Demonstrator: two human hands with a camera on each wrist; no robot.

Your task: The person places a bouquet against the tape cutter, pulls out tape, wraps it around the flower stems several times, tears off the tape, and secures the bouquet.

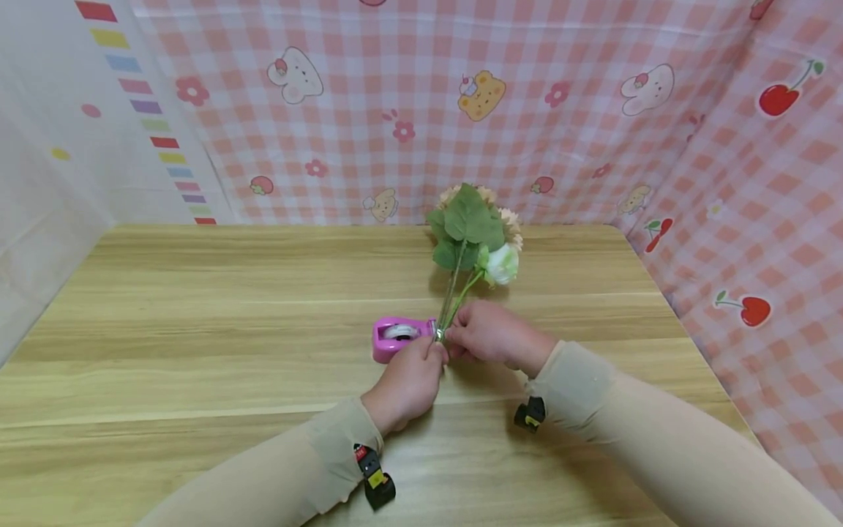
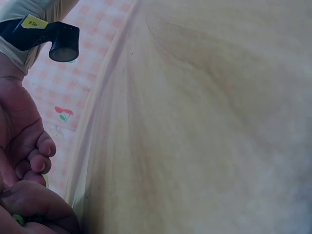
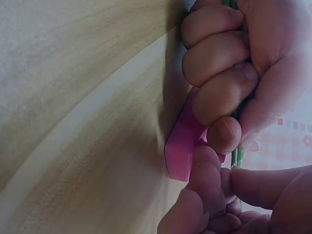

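A small bunch of artificial flowers lies slanted in the head view, with green leaves [image 1: 464, 216], peach flowers [image 1: 512, 227] and a white rose-like flower [image 1: 503, 265] at the far end. My left hand [image 1: 411, 377] grips the lower part of the green stems [image 1: 454, 291], its fingers curled round them in the right wrist view. Just beside it, my right hand [image 1: 497, 333] pinches with thumb and finger at the stems, where a shiny bit of clear tape [image 1: 439, 334] shows. A pink tape dispenser [image 1: 382, 350] with a roll in it stands against the left hand, its cutter end towards the stems.
The wooden table [image 1: 197, 329] spreads out around the hands. Pink checked cloth [image 1: 421, 102] hangs behind it and along the right side, with white cloth [image 1: 46, 219] at the left. Each wrist carries a small black camera [image 1: 377, 479].
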